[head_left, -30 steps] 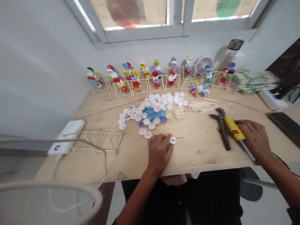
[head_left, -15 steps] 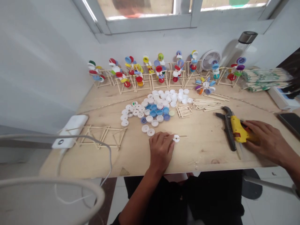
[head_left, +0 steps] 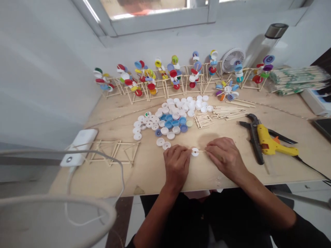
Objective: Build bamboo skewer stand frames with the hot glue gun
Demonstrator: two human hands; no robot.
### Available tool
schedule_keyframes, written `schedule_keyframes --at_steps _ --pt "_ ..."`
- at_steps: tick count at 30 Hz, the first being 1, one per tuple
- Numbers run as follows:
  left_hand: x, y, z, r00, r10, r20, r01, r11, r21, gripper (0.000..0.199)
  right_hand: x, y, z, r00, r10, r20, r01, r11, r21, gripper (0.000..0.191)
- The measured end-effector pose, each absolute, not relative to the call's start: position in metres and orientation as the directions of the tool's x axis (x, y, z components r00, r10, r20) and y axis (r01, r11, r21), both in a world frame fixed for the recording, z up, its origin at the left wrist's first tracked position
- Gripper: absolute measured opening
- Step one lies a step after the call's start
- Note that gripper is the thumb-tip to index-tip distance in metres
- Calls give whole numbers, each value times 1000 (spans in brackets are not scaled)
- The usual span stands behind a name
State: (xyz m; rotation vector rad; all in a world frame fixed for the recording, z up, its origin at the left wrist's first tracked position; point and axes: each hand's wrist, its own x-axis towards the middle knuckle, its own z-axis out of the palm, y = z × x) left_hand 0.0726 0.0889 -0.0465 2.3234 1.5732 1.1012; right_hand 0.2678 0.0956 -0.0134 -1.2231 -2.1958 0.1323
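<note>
Near the table's front edge, a white bottle cap (head_left: pixel 194 152) with a hole lies between my two hands. A thin wooden stick (head_left: pixel 202 151) sticks out from the cap to the right. My left hand (head_left: pixel 177 165) has its fingertips pressed together at the cap's left edge. The fingers of my right hand (head_left: pixel 227 158) pinch the stick's right end. Just beyond my left hand lie loose white caps (head_left: pixel 160 142). To the right of my right hand, a yellow glue gun (head_left: pixel 270 139) rests on its side, touched by neither hand.
White and blue caps (head_left: pixel 168 117) spread over the middle, beside short sticks (head_left: pixel 203 120) and longer sticks (head_left: pixel 229 113). Stick frames with coloured cap wheels (head_left: pixel 176 81) line the back wall. Another stick frame (head_left: pixel 113 151) and a white power strip (head_left: pixel 79 146) lie left; a cable loops there.
My right hand has let go of the glue gun and moved left to the stick at the cap. My left hand stays at the cap. The view has shifted slightly.
</note>
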Motion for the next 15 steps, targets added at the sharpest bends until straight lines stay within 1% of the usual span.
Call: schedule_keyframes --at_steps 3,8,15 --pt "73 91 -46 208 848 488 750 -459 477 17 259 101 -17 -385 820 423 740 548 -390 16" --pt "74 93 -46 220 843 491 738 -473 481 18 253 104 -19 -432 830 353 746 549 -378 17" --pt "74 93 -47 246 854 458 745 -469 475 20 250 105 -19 -463 822 331 747 563 -354 22"
